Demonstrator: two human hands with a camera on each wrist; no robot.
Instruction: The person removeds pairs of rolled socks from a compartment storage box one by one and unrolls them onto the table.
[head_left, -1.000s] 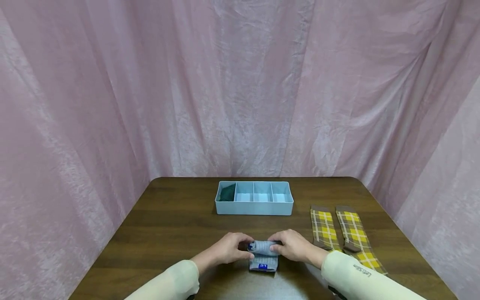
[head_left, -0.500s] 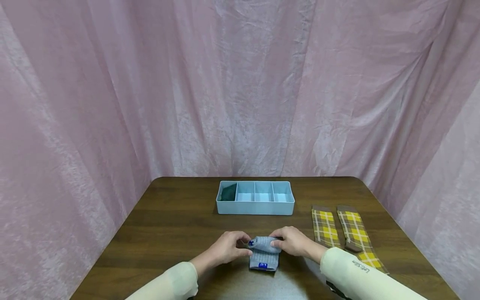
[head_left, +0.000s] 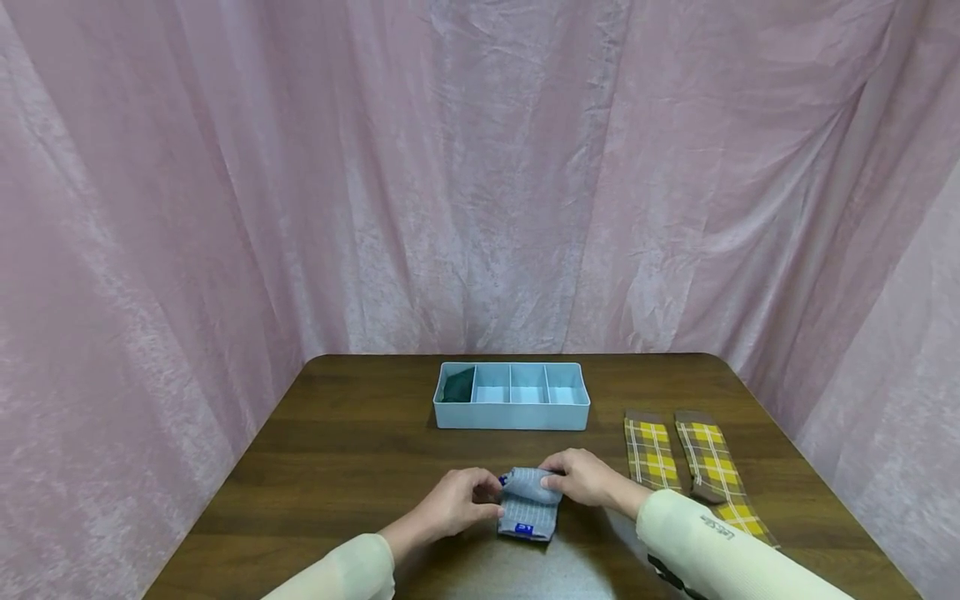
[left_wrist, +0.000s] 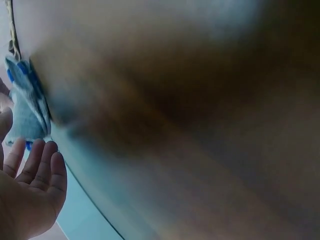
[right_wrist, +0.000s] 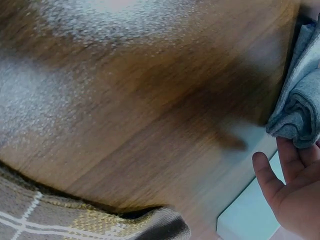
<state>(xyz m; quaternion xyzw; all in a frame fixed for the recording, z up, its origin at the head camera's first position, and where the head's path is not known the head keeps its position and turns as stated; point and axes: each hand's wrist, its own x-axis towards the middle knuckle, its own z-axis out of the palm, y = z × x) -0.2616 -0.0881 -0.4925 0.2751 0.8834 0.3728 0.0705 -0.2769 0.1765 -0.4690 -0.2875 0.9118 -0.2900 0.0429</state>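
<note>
A pair of grey socks [head_left: 527, 515] with a blue label lies on the table in front of me, its far end turned over in a loose fold. My right hand [head_left: 588, 478] pinches that fold at its far right corner, thumb on top. In the right wrist view, the rolled end of the grey socks [right_wrist: 302, 107] sits just above the fingers. My left hand [head_left: 459, 502] is at the left edge, thumb tip right by the cloth. Its fingers [left_wrist: 44, 167] look straight and relaxed in the left wrist view, beneath the grey socks [left_wrist: 29, 117].
A light blue tray [head_left: 512, 417] with several compartments stands farther back, a dark green folded cloth item [head_left: 458, 386] in its leftmost one. To the right lie two yellow and brown plaid socks, one nearer [head_left: 651, 454] and one farther right [head_left: 708, 454], partly behind my right sleeve.
My right hand has moved slightly away from me, drawing the folded end of the grey socks farther back. The fold looks flatter and wider. My left hand stays at the left edge.
</note>
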